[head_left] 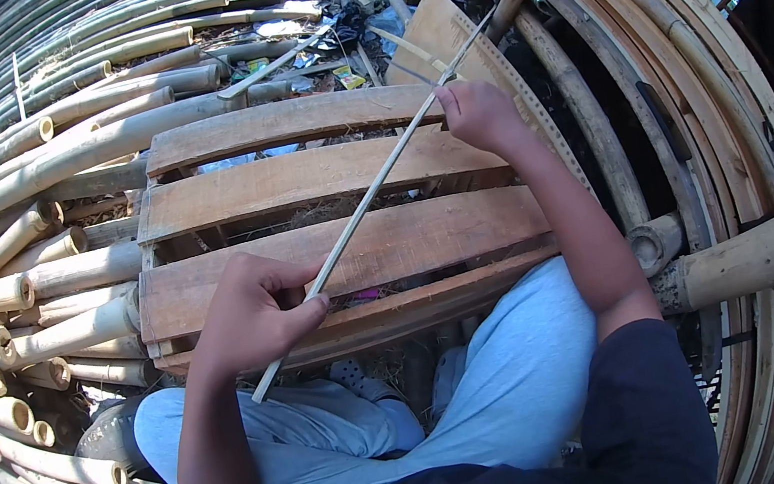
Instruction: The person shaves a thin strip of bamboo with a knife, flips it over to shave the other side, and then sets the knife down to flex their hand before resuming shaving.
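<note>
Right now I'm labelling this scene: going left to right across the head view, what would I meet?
Cut bamboo poles at lower left, left hand, right hand, long planks at far right. The thin strip spans both hands, so it's left out.

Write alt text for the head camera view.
A person's left hand and right hand hold a long, pale strip slantwise above a slatted wooden bench, the left hand gripping nearer the lower end, the right farther up. Cut bamboo poles lie stacked along the left side.
</note>
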Action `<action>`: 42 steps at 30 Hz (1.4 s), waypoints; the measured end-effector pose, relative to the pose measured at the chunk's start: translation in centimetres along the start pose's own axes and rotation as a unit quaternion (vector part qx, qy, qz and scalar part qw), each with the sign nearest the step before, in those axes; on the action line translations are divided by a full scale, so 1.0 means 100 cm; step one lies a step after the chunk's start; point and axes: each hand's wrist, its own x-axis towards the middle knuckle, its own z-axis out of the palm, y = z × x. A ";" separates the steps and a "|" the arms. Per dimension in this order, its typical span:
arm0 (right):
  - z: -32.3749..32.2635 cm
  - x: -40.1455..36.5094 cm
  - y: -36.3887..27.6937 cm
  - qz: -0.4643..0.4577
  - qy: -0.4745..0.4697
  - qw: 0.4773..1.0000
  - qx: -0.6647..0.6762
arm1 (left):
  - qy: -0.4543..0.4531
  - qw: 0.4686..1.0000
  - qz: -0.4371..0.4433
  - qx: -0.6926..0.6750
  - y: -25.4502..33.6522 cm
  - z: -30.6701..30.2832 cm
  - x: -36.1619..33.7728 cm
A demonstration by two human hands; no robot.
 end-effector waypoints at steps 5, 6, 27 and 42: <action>-0.021 -0.015 0.001 0.055 -0.034 0.998 -0.018 | 0.013 1.000 -0.007 -0.010 0.002 -0.004 0.000; -0.026 -0.024 -0.006 0.006 -0.055 0.998 0.020 | 0.015 1.000 -0.010 -0.012 -0.002 -0.004 0.000; -0.021 -0.033 -0.078 0.179 -0.165 0.860 0.448 | -0.028 0.995 -0.052 -0.082 -0.001 -0.021 0.001; 0.009 -0.010 -0.050 0.313 -0.072 0.735 0.597 | 0.071 0.972 0.119 0.189 0.009 0.005 0.000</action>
